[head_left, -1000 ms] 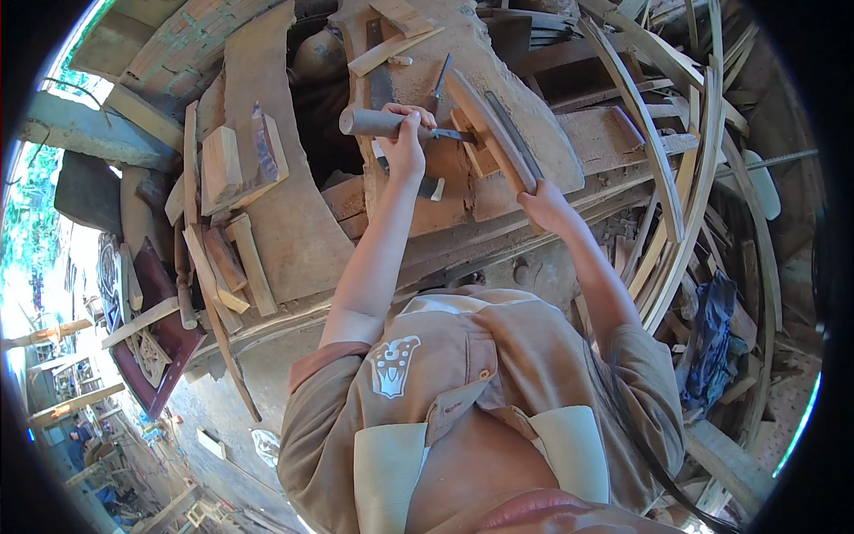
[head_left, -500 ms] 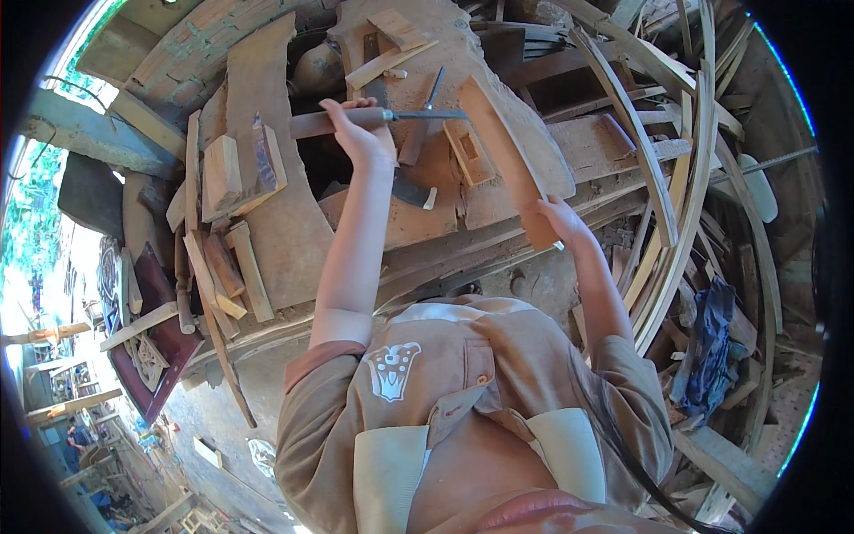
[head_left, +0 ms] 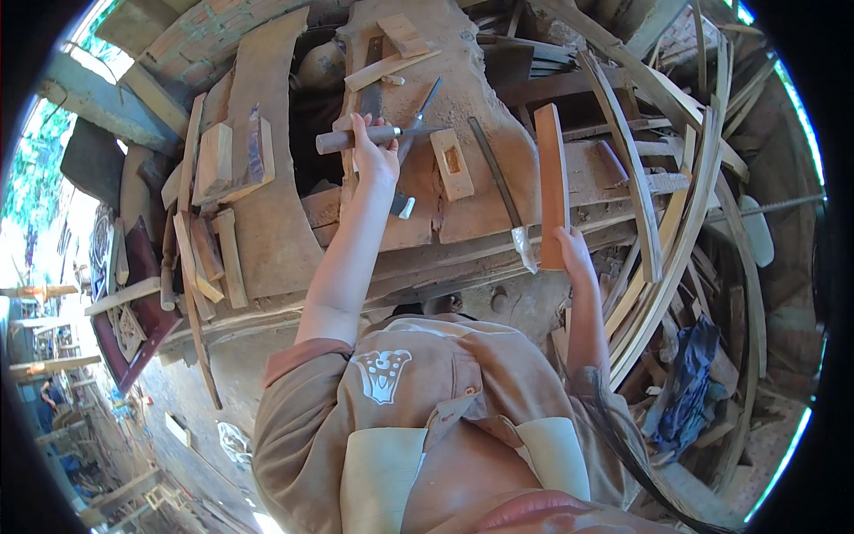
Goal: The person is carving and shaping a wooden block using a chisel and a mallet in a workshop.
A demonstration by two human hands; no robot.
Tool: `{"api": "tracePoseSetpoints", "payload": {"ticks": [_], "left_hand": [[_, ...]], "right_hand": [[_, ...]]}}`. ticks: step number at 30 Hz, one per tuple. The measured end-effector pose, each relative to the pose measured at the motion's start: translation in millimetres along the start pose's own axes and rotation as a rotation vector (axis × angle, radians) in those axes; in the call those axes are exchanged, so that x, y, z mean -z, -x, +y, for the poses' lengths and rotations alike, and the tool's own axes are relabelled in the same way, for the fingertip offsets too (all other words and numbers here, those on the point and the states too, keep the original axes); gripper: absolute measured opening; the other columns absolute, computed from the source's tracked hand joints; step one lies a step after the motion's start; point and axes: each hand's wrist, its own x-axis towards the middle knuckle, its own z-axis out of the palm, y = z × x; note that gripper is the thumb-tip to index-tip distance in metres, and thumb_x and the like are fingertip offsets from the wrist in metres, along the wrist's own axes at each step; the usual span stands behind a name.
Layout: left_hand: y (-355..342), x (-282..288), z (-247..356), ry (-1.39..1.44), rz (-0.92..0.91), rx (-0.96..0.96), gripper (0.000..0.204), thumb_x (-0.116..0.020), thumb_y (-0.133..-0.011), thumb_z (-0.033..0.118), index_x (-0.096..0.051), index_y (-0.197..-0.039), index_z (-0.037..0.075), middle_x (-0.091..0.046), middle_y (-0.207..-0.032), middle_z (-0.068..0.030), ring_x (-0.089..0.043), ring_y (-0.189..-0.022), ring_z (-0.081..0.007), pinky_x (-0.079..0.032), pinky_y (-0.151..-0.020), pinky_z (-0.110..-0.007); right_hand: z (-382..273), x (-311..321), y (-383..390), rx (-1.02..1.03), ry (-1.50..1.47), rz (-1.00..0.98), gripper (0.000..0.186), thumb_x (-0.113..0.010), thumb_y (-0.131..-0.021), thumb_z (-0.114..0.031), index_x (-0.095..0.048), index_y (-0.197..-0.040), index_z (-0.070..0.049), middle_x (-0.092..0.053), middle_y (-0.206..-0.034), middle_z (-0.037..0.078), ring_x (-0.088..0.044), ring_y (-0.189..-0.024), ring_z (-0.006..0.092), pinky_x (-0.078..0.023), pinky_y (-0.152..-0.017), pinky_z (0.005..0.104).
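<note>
Closed around the wooden handle of a chisel (head_left: 336, 141) is my left hand (head_left: 376, 158), above the bench; the blade points right. My right hand (head_left: 575, 256) grips the lower end of a flat, narrow wooden board (head_left: 551, 178), held out over the bench's right part. Between them lie a small wooden block (head_left: 452, 165) with a rectangular recess and a long dark metal bar (head_left: 495, 165) with a white-wrapped near end. A thin metal rod (head_left: 430, 98) rests beyond the chisel blade. Another tool with a white tip (head_left: 405, 207) is partly hidden behind my left wrist.
The rough plank workbench (head_left: 267, 240) has a dark gap in its middle. Wood offcuts (head_left: 213, 160) lie on its left side. Long curved strips (head_left: 636, 160) lean at the right, near a dark blue plastic sheet (head_left: 685, 383). A brick wall (head_left: 209, 40) stands behind.
The board in my right hand has moved right and stands straighter, uncovering the dark metal bar. My left hand keeps its hold on the chisel. The whole view has shifted slightly.
</note>
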Motion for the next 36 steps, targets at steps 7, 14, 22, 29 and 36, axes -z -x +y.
{"api": "tracePoseSetpoints", "payload": {"ticks": [7,14,22,29,36], "left_hand": [[30.1,43.1,-23.8,-0.361,-0.121,-0.046,0.056,-0.059,-0.077,0.052,-0.048,-0.118,0.016,-0.051,-0.114,-0.0048,-0.046,-0.102,-0.0127,-0.031,-0.079,-0.028],[61.3,37.6,-62.3,-0.726,-0.309,-0.59,0.043,-0.067,-0.079,0.021,-0.05,-0.114,0.002,-0.057,-0.106,-0.0084,-0.054,-0.096,-0.015,-0.042,-0.085,-0.026],[67.1,26.6,-62.4,-0.741,-0.472,-0.202,0.047,-0.063,-0.079,0.006,-0.045,-0.123,0.008,-0.056,-0.103,-0.0068,-0.057,-0.066,-0.009,-0.048,-0.056,-0.021],[24.3,46.1,-55.2,-1.135,-0.697,-0.296,0.046,-0.055,-0.079,0.0,-0.047,-0.122,0.013,-0.052,-0.092,-0.0058,-0.051,-0.087,-0.0161,-0.041,-0.076,-0.026],[41.9,13.7,-35.0,-1.861,-0.749,-0.658,0.048,-0.047,-0.078,-0.002,-0.049,-0.121,0.019,-0.05,-0.093,-0.0081,-0.052,-0.087,-0.021,-0.043,-0.076,-0.028]], "right_hand": [[1.9,39.0,-26.8,0.124,0.58,0.161,0.039,-0.059,-0.07,-0.028,-0.059,-0.09,0.005,-0.061,-0.078,0.02,-0.061,-0.076,0.0297,-0.045,-0.069,0.035],[-19.4,44.7,-45.5,0.23,0.898,0.414,0.063,-0.067,-0.069,-0.045,-0.051,-0.113,-0.003,-0.057,-0.101,0.019,-0.056,-0.094,0.0335,-0.045,-0.078,0.0411],[-14.2,21.5,-54.9,0.399,1.15,0.501,0.069,-0.069,-0.068,-0.04,-0.044,-0.123,-0.006,-0.051,-0.107,0.018,-0.052,-0.099,0.0328,-0.046,-0.077,0.0427],[0.7,40.8,-87.3,0.617,0.79,0.438,0.059,-0.063,-0.075,-0.033,-0.044,-0.122,-0.004,-0.048,-0.112,0.021,-0.047,-0.105,0.0374,-0.04,-0.089,0.0409],[-18.8,91.9,-127.3,0.496,0.984,0.663,0.047,-0.06,-0.078,-0.025,-0.047,-0.119,-0.006,-0.049,-0.112,0.019,-0.048,-0.105,0.0339,-0.042,-0.087,0.0405]]}}
